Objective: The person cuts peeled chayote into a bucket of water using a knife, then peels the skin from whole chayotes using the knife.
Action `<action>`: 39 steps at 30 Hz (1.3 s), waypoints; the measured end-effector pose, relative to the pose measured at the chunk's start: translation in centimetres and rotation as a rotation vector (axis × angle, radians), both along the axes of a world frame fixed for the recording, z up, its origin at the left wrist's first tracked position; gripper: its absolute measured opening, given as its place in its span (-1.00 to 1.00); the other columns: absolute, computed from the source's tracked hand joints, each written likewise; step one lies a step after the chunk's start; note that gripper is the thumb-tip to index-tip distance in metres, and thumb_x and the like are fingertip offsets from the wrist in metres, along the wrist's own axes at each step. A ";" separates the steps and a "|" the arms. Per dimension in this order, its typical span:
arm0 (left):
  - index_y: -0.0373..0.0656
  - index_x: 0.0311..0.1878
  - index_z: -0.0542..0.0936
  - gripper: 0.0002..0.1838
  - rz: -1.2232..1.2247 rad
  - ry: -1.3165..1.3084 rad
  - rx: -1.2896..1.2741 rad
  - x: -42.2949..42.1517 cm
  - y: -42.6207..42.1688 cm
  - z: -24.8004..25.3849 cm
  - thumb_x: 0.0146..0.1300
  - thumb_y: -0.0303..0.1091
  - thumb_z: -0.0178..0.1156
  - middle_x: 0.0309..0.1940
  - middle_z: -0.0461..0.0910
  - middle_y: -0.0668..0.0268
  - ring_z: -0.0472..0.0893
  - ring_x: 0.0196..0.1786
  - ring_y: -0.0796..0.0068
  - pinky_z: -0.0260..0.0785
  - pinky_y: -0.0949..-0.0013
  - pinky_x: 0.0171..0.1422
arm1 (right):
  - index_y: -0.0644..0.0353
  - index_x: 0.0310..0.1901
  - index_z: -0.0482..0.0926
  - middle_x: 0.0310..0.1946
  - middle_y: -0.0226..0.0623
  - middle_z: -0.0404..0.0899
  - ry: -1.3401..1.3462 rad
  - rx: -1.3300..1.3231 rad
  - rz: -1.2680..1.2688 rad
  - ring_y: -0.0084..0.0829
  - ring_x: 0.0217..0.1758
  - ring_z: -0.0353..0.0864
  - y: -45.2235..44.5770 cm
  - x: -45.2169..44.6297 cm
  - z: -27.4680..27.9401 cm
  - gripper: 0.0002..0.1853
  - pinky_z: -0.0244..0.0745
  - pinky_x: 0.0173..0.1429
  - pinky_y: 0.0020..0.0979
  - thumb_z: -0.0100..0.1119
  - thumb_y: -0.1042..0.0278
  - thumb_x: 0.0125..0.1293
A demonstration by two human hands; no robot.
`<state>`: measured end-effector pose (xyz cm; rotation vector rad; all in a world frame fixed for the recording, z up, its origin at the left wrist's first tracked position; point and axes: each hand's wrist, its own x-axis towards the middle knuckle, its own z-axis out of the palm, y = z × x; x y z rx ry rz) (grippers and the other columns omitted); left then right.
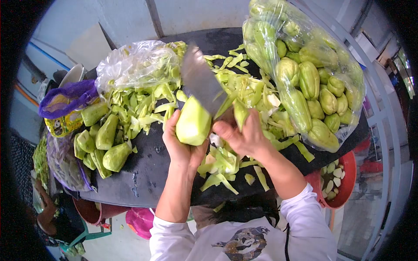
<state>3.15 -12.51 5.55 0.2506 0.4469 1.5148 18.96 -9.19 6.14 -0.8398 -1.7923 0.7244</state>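
My left hand (178,145) is wrapped around a pale green chayote (191,122), its skin largely peeled off. My right hand (246,137) is closed on a broad-bladed knife (199,80), with the handle mostly hidden by the fingers. The blade is blurred at its upper end and lies against the chayote's right side, tilted up to the left. A piece of green peel (240,114) sticks up beside my right fingers. Beneath and behind both hands, a heap of peelings (222,163) covers part of the dark table (150,185).
A clear bag of whole chayotes (309,82) stands at the right. Several peeled chayotes (115,156) lie at the left, near a purple net bag (69,100). Another plastic bag (135,63) rests on peelings at the back. Below the right edge is a red bucket (348,182) holding pale pieces.
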 end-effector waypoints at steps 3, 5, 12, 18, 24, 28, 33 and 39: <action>-0.24 0.17 0.48 -0.43 -0.022 -0.059 -0.021 0.0 0.2 0.4 0.30 0.03 0.06 0.04 0.57 0.07 0.58 0.02 0.20 0.43 0.15 0.16 | 0.26 -0.21 0.61 -0.52 -0.22 0.65 0.075 -0.168 -0.034 -0.32 -0.45 0.64 0.5 1.1 0.2 -0.41 0.49 -0.31 -0.24 0.22 -0.26 0.23; -0.27 0.21 0.46 -0.39 -0.030 -0.079 -0.023 -0.2 0.4 0.1 0.30 0.06 0.06 0.05 0.55 0.00 0.57 -0.03 0.17 0.43 0.18 0.12 | 0.25 -0.31 0.60 -0.58 -0.33 0.58 0.165 -0.120 -0.071 -0.43 -0.49 0.52 0.6 1.0 0.5 -0.45 0.42 -0.34 -0.30 0.16 -0.23 0.29; -0.32 0.31 0.36 -0.25 -0.058 -0.044 0.004 -0.5 0.4 0.3 0.30 0.16 0.04 0.05 0.50 -0.12 0.56 -0.13 0.15 0.55 0.29 -0.17 | 0.12 -0.48 0.33 -0.76 -0.50 0.31 0.256 -0.540 0.090 -0.67 -0.75 0.28 1.5 2.0 -0.1 -0.39 0.15 -0.69 -0.57 -0.29 -0.26 0.53; -0.36 0.32 0.34 -0.16 -0.177 0.134 0.153 -1.1 0.0 -0.1 0.16 0.16 0.15 -0.01 0.53 -0.11 0.62 -0.25 0.10 0.60 0.27 -0.25 | 0.24 -0.24 0.53 -0.62 -0.53 0.44 0.151 -0.271 0.091 -0.68 -0.64 0.28 1.8 2.1 0.2 -0.40 0.21 -0.54 -0.53 0.29 -0.28 0.23; -0.46 0.33 0.31 -0.11 -0.290 0.241 0.309 -1.5 0.1 0.2 -0.07 -0.16 0.35 0.04 0.54 -0.18 0.69 -0.34 0.05 0.66 0.14 -0.34 | 0.25 -0.21 0.54 -0.64 -0.58 0.41 0.071 -0.147 0.029 -0.71 -0.60 0.29 1.8 2.4 0.4 -0.19 0.24 -0.51 -0.56 0.58 -0.36 -0.23; -0.50 0.32 0.31 -0.10 -0.325 0.301 0.343 -1.4 0.1 0.3 -0.07 -0.17 0.34 0.00 0.56 -0.19 0.70 -0.33 0.06 0.68 0.16 -0.32 | 0.25 -0.21 0.53 -0.66 -0.58 0.40 0.091 -0.066 0.049 -0.71 -0.59 0.33 1.7 2.6 0.7 -0.15 0.29 -0.50 -0.56 0.61 -0.38 -0.32; -0.54 0.32 0.30 -0.11 -0.326 0.302 0.351 -1.4 -0.1 0.6 -0.06 -0.18 0.33 -0.04 0.58 -0.18 0.71 -0.34 0.10 0.69 0.19 -0.31 | 0.29 -0.14 0.52 -0.55 -0.49 0.50 -0.031 -0.104 0.029 -0.69 -0.48 0.40 1.4 2.7 1.1 -0.09 0.36 -0.39 -0.53 0.63 -0.36 -0.34; -0.56 0.30 0.31 -0.13 -0.229 0.311 0.352 -1.4 -0.1 0.5 -0.04 -0.18 0.30 0.02 0.57 -0.14 0.70 -0.15 0.13 0.68 0.22 -0.18 | 0.37 -0.18 0.51 -0.69 -0.37 0.51 -0.105 -0.023 -0.012 -0.53 -0.61 0.55 0.7 1.9 1.0 -0.04 0.47 -0.47 -0.44 0.57 -0.44 -0.35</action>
